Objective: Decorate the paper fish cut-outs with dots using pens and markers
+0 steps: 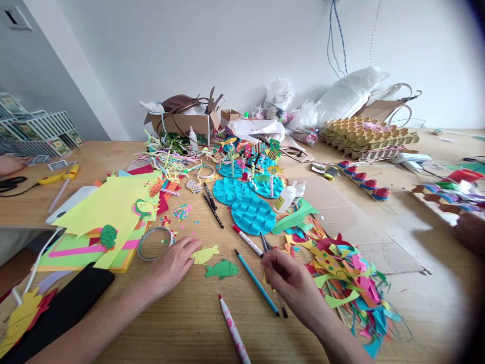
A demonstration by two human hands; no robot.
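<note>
My left hand (175, 264) lies on the wooden table with its fingers stretched out, the tips at the edge of a yellow paper fish (205, 255). Just below that sits a green paper fish (223, 269). My right hand (286, 275) is closed in a pinch; whatever is between the fingers is too small or hidden to name. A slim grey pointed tool (264, 242) shows past its fingertips, partly covered by the hand. Close by are a red-capped marker (248, 241), a blue pencil (257, 284) and a pink-patterned felt-tip pen (234, 328).
Paper scraps (356, 283) pile up at right beside flat cardboard (341, 222). Blue textured discs (253, 215), glue bottles (285, 198) and black pens (212, 210) occupy the middle. Left are a tape roll (140, 247) and yellow sheets (102, 205). Another person's hand (470, 230) appears far right.
</note>
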